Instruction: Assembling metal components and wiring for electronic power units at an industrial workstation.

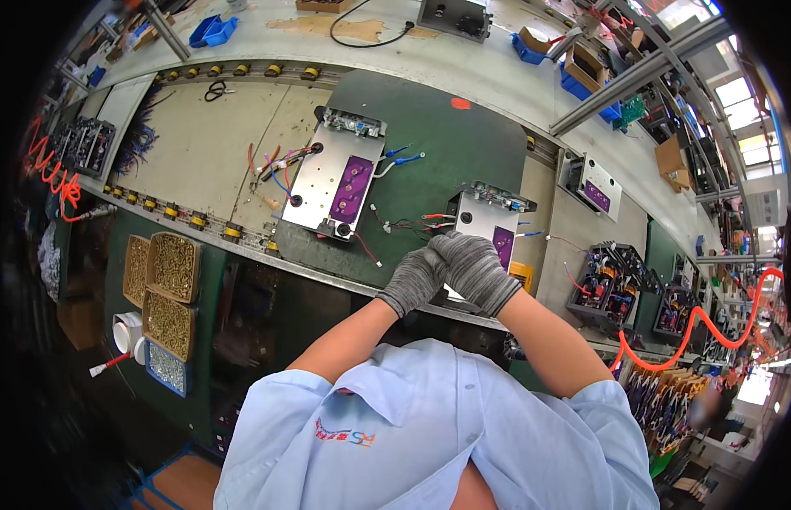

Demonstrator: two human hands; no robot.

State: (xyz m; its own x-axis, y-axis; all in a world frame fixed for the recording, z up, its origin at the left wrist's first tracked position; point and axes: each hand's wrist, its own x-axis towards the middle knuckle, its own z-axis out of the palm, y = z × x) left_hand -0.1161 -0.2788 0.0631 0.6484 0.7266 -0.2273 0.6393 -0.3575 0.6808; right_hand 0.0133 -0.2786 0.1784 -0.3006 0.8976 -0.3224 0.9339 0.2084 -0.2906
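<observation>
My left hand [415, 280] and my right hand [475, 269], both in grey knitted gloves, meet at the front edge of the work line. Their fingers are curled closed against each other, and whatever they hold is hidden. Just beyond them sits a silver metal unit [478, 218] with a purple panel, partly covered by my right hand. Thin red and black wires [412, 223] with small connectors run out from its left side. A second, similar silver unit [321, 176] lies to the left, with loose wires and blue-sleeved cable ends [404, 157]. Both units rest on a green board [429, 115].
Trays of small brass-coloured screws [170, 319] and a blue tray of silver parts [166, 367] stand at lower left. Roller rails [192, 218] edge the line. More units [612, 285] and an orange coiled hose [693, 327] are at right. Scissors [217, 91] lie at far left.
</observation>
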